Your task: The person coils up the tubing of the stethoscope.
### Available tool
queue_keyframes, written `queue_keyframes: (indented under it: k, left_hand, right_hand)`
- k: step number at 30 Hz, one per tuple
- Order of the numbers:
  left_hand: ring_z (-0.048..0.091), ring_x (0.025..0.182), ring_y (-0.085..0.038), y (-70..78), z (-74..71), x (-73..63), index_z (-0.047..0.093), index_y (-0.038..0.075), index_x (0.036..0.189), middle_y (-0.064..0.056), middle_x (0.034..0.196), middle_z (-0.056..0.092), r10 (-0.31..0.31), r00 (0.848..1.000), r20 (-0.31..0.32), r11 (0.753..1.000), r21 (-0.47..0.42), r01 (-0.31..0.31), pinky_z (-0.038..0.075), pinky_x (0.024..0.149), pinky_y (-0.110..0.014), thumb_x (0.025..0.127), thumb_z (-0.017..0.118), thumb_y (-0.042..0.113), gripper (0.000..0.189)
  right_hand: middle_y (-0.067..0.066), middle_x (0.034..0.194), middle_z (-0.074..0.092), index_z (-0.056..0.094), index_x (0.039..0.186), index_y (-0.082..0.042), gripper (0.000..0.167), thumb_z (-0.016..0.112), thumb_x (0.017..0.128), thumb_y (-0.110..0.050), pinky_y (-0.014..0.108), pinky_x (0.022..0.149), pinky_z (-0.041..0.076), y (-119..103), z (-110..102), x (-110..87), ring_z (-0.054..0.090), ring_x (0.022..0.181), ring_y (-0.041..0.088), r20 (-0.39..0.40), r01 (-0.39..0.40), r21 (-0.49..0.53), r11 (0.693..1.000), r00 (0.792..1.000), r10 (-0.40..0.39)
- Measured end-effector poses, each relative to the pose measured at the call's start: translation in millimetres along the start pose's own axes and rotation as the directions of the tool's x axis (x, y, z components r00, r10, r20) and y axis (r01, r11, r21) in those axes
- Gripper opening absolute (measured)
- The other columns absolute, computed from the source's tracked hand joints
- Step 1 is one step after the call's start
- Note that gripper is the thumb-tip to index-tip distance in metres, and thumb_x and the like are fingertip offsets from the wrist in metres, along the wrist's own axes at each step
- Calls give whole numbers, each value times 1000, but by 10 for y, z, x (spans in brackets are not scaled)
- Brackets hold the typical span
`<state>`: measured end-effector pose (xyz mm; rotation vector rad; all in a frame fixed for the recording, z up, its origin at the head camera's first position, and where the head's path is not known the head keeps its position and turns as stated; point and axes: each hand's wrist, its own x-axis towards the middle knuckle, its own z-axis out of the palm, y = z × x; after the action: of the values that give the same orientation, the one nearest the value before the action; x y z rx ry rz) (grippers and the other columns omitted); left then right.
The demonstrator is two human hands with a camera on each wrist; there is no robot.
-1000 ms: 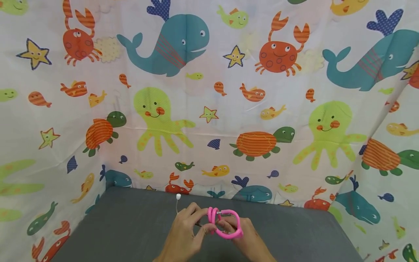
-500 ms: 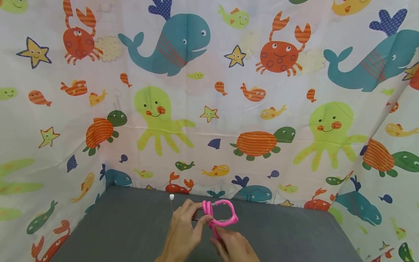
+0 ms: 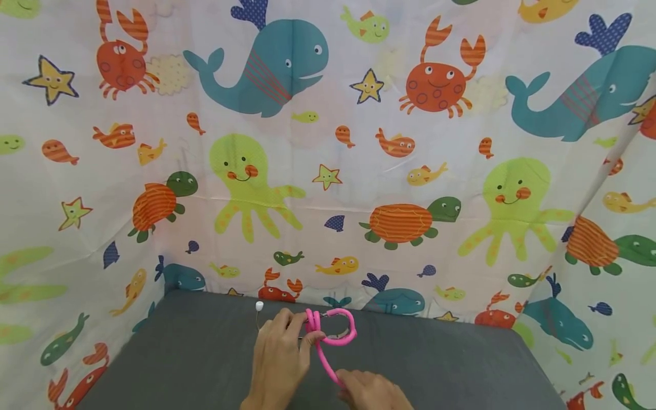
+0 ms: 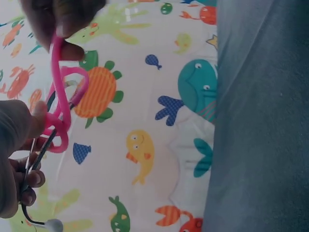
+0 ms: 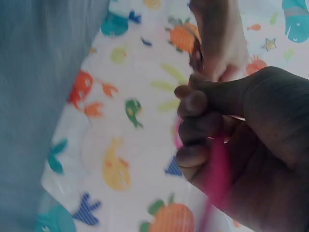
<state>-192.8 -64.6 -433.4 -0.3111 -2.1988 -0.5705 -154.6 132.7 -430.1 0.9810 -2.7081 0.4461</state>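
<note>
A stethoscope with pink tubing (image 3: 325, 362) is held up over the dark grey surface. My left hand (image 3: 279, 359) grips it where the tubing is wound in coils (image 4: 59, 126) around its metal ear tubes (image 4: 41, 152). One white ear tip (image 3: 259, 306) sticks up beyond the left fingers. A pink loop (image 3: 352, 328) stands out to the right of the coils, with metal showing inside it. Lower right, my right hand (image 3: 374, 390) grips a length of the tubing, stretched down from the coils. In the right wrist view, the right fingers (image 5: 193, 157) curl round the blurred tubing.
A dark grey padded surface (image 3: 205, 347) lies beneath both hands. White cloth printed with sea animals (image 3: 328, 228) hangs as walls at the back and both sides.
My right hand has come from behind the loop, downward, drawing out a straight length of tubing below the coils. My left hand and the stethoscope have shifted slightly left.
</note>
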Motion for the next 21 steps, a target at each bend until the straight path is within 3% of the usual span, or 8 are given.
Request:
queue_keyframes:
  k: [2,5,9,12,15,18,21]
  left_hand:
    - [33,63,-4,4,-11,-8,78,13,99,4,75,48,29,999,43,1000,10,-30,31,61,-18,86,72,53,42]
    - [29,64,-3,45,-38,-17,75,17,98,6,75,42,53,989,138,998,16,-56,26,62,-17,81,82,45,34]
    - [28,65,-3,116,-97,-15,72,20,97,8,75,39,77,957,279,997,3,-81,26,63,-18,85,78,45,28]
    - [27,64,-2,138,-124,-12,70,21,94,8,75,39,135,931,338,991,-34,-131,26,63,-17,89,70,49,28]
    - [27,65,-2,129,-137,-4,68,22,95,8,77,40,213,894,394,977,-83,-196,26,63,-17,91,64,51,30]
    - [30,67,0,102,-154,13,69,22,100,9,79,42,270,848,456,962,-165,-218,29,63,-16,93,62,53,32]
    - [31,69,2,52,-154,13,73,21,106,10,80,43,310,828,467,944,-252,-212,30,63,-14,96,61,53,35]
  right_hand:
    - [-10,68,54,74,101,-13,21,86,85,-21,11,56,32,25,-125,-1,33,60,-5,-98,24,-127,992,995,-36]
    - [-11,70,51,78,97,-18,21,89,79,-22,11,56,33,18,-324,44,32,63,-3,-232,-35,-242,970,972,-23]
    - [-10,70,49,79,90,-22,27,96,69,-22,10,57,37,8,-523,164,35,65,-1,-339,-70,-297,952,940,-36]
    - [-9,72,50,79,86,-22,30,100,65,-26,13,60,37,53,-585,253,39,68,2,-373,-34,-333,942,923,-98]
    - [-9,75,54,78,84,-22,29,100,66,-29,15,63,37,140,-574,312,43,72,3,-394,7,-324,946,908,-141]
    - [-10,75,55,77,82,-23,28,99,67,-30,15,63,35,247,-523,337,42,71,2,-410,38,-281,959,898,-156]
    - [-13,75,56,77,83,-22,25,97,68,-27,15,64,40,346,-464,336,43,72,0,-428,54,-187,981,894,-131]
